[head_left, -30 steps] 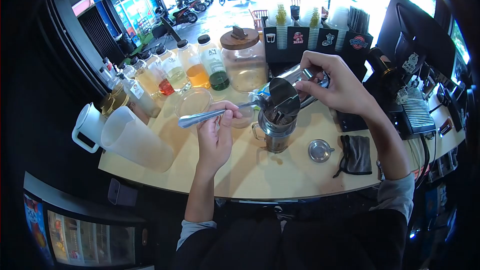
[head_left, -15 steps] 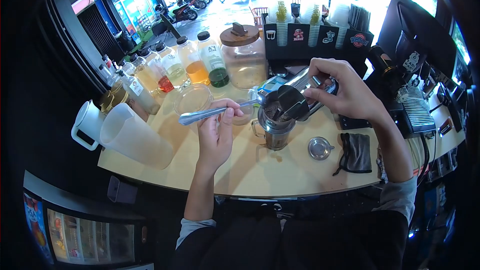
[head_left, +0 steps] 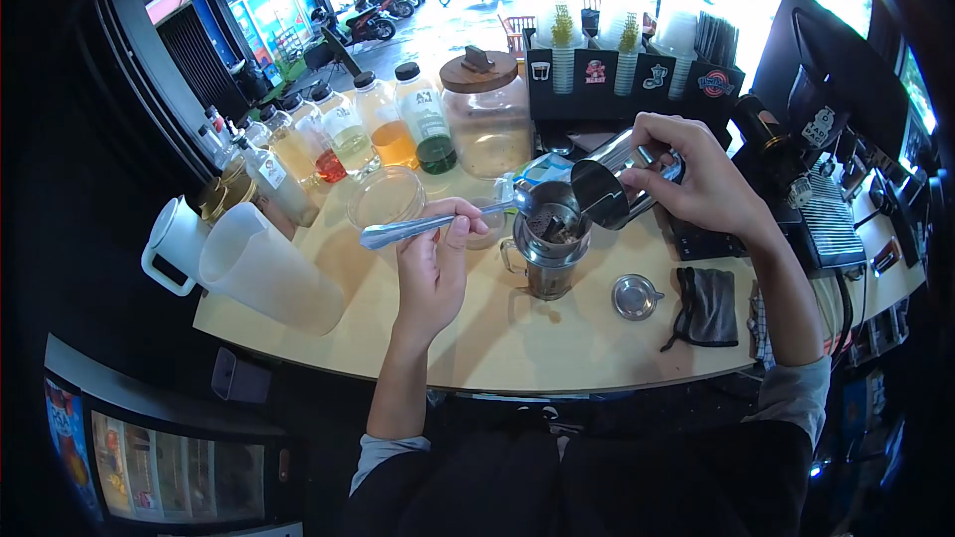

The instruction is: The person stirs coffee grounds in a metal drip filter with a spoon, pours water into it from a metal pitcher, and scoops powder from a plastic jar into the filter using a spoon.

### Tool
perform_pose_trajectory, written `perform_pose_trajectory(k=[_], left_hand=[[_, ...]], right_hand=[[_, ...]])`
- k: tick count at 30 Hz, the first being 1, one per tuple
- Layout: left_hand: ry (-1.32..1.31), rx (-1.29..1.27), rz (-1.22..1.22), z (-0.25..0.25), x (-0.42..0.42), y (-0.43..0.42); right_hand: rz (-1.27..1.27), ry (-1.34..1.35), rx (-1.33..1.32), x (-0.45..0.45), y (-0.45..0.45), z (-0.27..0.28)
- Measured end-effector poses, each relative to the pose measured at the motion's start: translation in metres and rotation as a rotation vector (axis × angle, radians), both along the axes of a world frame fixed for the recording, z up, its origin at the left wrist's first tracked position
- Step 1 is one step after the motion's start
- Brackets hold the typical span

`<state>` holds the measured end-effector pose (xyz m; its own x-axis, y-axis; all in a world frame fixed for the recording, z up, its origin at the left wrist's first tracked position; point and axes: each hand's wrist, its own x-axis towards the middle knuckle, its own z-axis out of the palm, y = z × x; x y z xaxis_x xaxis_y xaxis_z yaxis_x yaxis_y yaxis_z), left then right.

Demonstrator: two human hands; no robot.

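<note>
Metal filter sits on a glass mug, dark contents inside. Left of the filter, the left hand's fingers pinch a spoon; right of it, the right hand grasps a tilted metal pitcher, mouth toward the filter. Nearer the wearer than the filter, rightward, lies a round lid.

- The spoon: shiny metal, broad at the handle end, raised and nearly level, its bowl just beside the upper rim of the dripper (whether they touch cannot be told)
- The metal jug: polished outside, dark inside the mouth, tipped well over to the left, its mouth close beside the dripper's top
- The dripper: a flanged metal cylinder, open on top, upright, dark matter inside
- The glass mug: upright beneath the dripper, handle toward the left, brownish within
</note>
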<state>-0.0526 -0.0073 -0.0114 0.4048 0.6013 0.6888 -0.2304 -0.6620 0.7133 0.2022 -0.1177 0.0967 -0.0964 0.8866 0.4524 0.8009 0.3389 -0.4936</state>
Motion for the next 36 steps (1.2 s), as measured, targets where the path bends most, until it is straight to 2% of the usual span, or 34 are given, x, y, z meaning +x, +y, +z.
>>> perform_pose_trajectory(k=[6,16,18,31,34,36], left_hand=[[-0.013,-0.012,0.024,0.001,0.0,-0.003],[0.011,-0.005,0.017,0.001,-0.002,-0.004],[0.013,-0.006,0.015,0.0,-0.002,-0.003],[0.017,-0.015,0.014,0.0,-0.001,-0.003],[0.019,-0.023,0.009,-0.002,0.0,-0.003],[-0.004,-0.014,0.027,-0.001,0.003,-0.003]], right_hand=[[0.109,-0.007,0.105,-0.004,0.009,-0.002],[0.076,-0.017,0.04,-0.014,0.008,-0.005],[0.096,-0.096,0.133,-0.012,0.007,-0.006],[0.005,-0.121,0.161,0.004,0.004,-0.01],[-0.045,-0.012,0.085,0.009,0.006,-0.014],[-0.014,0.42,0.013,0.018,0.011,-0.027]])
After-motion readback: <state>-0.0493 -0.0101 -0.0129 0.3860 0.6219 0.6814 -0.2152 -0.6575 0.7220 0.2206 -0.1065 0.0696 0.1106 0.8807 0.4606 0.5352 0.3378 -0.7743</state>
